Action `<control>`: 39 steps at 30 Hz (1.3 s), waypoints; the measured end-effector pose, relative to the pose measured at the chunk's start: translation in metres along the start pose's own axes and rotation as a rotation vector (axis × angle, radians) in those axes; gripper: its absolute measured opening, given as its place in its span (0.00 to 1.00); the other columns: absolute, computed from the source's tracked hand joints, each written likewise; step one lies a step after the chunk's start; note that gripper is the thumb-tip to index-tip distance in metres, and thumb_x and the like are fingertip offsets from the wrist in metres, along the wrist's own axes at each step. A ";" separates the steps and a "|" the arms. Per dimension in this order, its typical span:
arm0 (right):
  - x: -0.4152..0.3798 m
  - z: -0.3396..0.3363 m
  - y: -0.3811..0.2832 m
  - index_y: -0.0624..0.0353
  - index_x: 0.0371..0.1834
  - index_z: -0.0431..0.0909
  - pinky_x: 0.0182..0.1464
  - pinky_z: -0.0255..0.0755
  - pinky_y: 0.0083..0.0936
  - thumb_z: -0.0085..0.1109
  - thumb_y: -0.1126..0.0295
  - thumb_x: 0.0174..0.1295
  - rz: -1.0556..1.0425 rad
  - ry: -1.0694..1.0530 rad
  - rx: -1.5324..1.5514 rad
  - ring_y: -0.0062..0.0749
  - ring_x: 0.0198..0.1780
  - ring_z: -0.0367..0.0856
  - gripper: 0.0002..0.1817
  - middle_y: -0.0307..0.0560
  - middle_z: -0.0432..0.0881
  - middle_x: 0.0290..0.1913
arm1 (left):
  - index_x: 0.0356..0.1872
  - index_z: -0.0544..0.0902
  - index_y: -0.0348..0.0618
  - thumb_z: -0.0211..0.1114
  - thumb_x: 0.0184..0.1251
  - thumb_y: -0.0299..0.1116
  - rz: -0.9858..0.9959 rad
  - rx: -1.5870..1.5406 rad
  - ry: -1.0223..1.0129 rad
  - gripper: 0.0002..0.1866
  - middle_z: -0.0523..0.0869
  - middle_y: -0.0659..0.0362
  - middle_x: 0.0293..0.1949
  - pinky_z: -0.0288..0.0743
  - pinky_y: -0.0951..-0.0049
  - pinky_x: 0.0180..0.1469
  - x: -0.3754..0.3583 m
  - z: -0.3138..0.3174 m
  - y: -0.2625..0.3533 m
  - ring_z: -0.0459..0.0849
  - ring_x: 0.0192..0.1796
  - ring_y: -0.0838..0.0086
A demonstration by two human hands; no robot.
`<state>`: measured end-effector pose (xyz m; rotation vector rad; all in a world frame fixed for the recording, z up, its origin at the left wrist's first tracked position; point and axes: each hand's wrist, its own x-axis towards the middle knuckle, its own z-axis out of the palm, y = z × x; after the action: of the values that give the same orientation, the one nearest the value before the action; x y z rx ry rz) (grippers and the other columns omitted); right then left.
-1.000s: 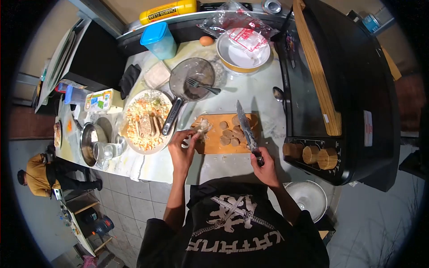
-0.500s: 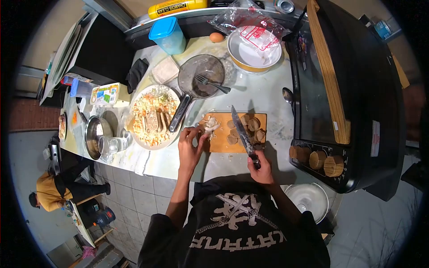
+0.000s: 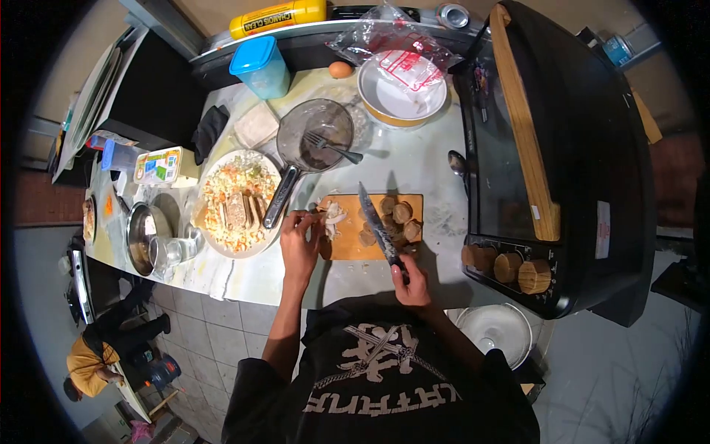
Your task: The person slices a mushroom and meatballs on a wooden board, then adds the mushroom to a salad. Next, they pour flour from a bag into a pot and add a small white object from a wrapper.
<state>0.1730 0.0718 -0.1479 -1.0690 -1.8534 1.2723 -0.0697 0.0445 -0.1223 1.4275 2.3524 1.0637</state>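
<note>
My right hand (image 3: pixel 412 282) is wrapped around the handle of a kitchen knife (image 3: pixel 376 223). The blade points away from me, over a wooden cutting board (image 3: pixel 342 249). Several round brown slices (image 3: pixel 400 213) lie on the board's right side, partly behind the blade. On its left side is a small heap of pale shredded food (image 3: pixel 333 220). My left hand (image 3: pixel 300 240) is at the board's left edge beside that heap, fingers curled and pinched together. What is between those fingertips is too small to make out.
Left of the board stands a plate of chopped food with slices on top (image 3: pixel 238 240). Behind are a pan with a fork (image 3: pixel 314 122), a white bowl with a plastic bag (image 3: pixel 399 107) and an egg (image 3: pixel 340 69). A black oven (image 3: pixel 577 163) borders the right. A person (image 3: pixel 92 362) bends far left.
The whole view has shifted, so the counter sits further left. My left fingers have drawn slightly left from the shredded heap. The knife stays over the board in my right hand.
</note>
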 end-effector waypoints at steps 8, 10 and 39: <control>-0.002 0.000 -0.001 0.63 0.52 0.72 0.29 0.70 0.26 0.55 0.67 0.67 0.068 -0.017 0.015 0.30 0.24 0.77 0.15 0.48 0.76 0.25 | 0.36 0.81 0.37 0.63 0.57 0.20 -0.002 -0.013 0.010 0.06 0.81 0.52 0.36 0.72 0.61 0.43 0.002 -0.001 -0.004 0.80 0.38 0.54; -0.003 0.000 0.004 0.64 0.55 0.71 0.28 0.69 0.23 0.55 0.68 0.67 0.069 -0.024 0.029 0.24 0.24 0.75 0.16 0.45 0.74 0.24 | 0.35 0.80 0.36 0.63 0.58 0.20 -0.040 -0.075 -0.003 0.04 0.81 0.52 0.35 0.73 0.61 0.42 0.002 -0.004 -0.005 0.80 0.38 0.54; -0.005 0.005 0.015 0.67 0.50 0.73 0.35 0.73 0.31 0.56 0.69 0.65 0.051 0.007 0.032 0.43 0.32 0.81 0.15 0.57 0.79 0.30 | 0.42 0.83 0.37 0.71 0.55 0.26 -0.174 -0.072 -0.055 0.13 0.82 0.51 0.36 0.74 0.64 0.38 -0.020 -0.016 0.004 0.82 0.38 0.59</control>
<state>0.1753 0.0682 -0.1639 -1.1085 -1.8054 1.3212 -0.0645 0.0211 -0.1121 1.1880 2.3251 1.0372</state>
